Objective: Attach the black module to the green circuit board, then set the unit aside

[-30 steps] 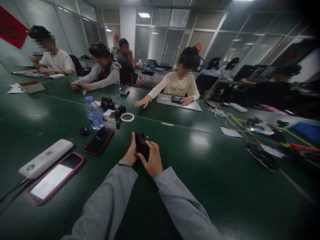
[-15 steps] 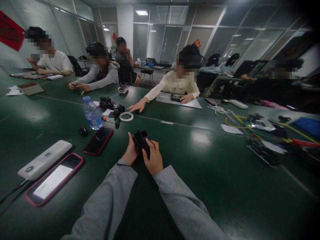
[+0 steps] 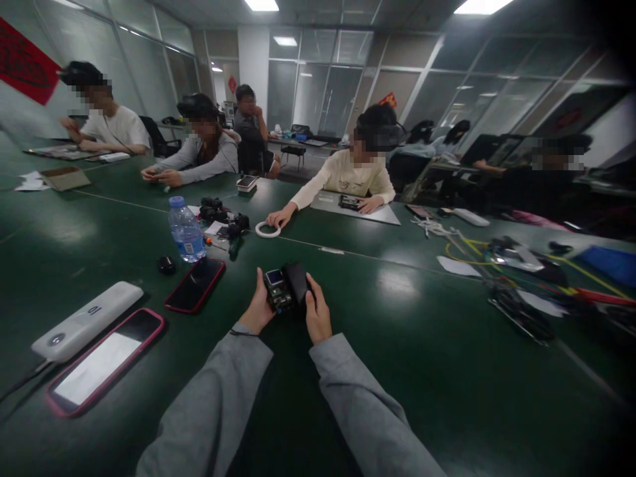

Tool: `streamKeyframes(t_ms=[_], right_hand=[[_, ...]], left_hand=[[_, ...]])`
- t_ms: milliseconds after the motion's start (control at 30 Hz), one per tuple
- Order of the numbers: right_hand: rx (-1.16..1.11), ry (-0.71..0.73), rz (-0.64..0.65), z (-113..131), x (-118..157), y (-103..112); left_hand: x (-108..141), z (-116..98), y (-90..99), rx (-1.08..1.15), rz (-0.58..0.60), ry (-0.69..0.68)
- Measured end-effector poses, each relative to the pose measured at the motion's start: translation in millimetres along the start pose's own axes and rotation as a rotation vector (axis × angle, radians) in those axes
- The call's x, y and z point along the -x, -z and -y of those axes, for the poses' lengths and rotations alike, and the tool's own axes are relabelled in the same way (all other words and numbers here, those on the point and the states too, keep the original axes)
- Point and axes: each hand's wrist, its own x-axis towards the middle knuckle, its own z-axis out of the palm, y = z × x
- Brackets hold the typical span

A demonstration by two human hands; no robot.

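Above the green table (image 3: 397, 358), my left hand (image 3: 258, 308) grips a small electronic device (image 3: 278, 291) with a little screen and a bare circuit board. A black cover (image 3: 297, 285) leans at the device's right side, with my right hand (image 3: 318, 311) wrapped around its outer edge. The cover is tilted away from the board like an opened shell; whether the two still touch at the bottom, I cannot tell. Nearest to my left hand lies a dark phone with a red edge (image 3: 196, 285).
To the left are a water bottle (image 3: 187, 232), a black mouse-like object (image 3: 166, 265), a white camera stick (image 3: 89, 321) and a pink-cased phone (image 3: 106, 361). Across the table, a co-worker's hand (image 3: 282, 216) holds a white ring (image 3: 267, 230). Cables (image 3: 472, 245) clutter the right side.
The black cover has swung right, away from the device, exposing its circuit board. My right hand has shifted right with it. The co-worker's hand has taken hold of the white ring and drawn it right.
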Motion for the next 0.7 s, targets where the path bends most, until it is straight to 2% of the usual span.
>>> streamKeyframes(t_ms=[167, 300, 433, 567, 700], right_hand=[[0.098, -0.004, -0.038, -6.6, 0.6, -0.7], [0.166, 0.043, -0.113, -5.7, -2.0, 3.5], [0.200, 0.071, -0.071, -7.2, -6.7, 8.3], [0.188, -0.011, -0.076, -12.3, -10.2, 11.5], [0.162, -0.084, -0.051, -18.6, -10.6, 11.4]], left_hand=[[-2.2, 1.9, 1.8, -0.096, -0.037, 0.063], [-5.8, 4.5, 5.2, -0.136, -0.002, 0.073], [-4.8, 4.4, 5.9, -0.119, 0.033, 0.071], [-2.3, 4.0, 5.3, -0.120, 0.099, 0.060], [-1.3, 3.9, 4.2, -0.172, 0.102, 0.050]])
